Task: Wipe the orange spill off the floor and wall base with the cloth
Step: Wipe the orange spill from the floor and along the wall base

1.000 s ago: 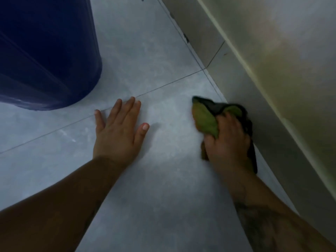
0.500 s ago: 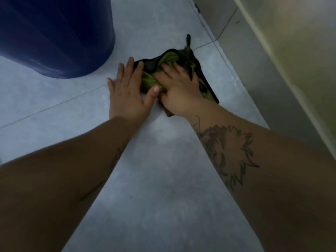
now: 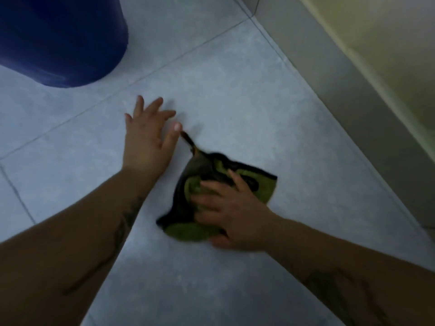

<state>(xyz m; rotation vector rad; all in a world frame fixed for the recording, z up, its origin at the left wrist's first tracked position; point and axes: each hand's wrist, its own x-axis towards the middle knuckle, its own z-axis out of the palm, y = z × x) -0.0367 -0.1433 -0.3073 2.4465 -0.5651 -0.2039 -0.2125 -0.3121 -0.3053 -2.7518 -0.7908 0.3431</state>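
Two hands flat: left hand (image 3: 146, 142) empty on grey tiled floor (image 3: 235, 90), your right hand (image 3: 235, 217) pressing, fingers spread, on crumpled green cloth (image 3: 188, 231); hold pressure even toward the grey wall base (image 3: 341, 90).

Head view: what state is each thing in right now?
Grey tiled floor: no orange spill visible.
Green cloth with black edging: crumpled, lying on the floor.
Right hand: fingers spread, pressing the cloth.
Left hand: flat on the tile, holding nothing.
Dark blue plastic bin: standing on the floor.
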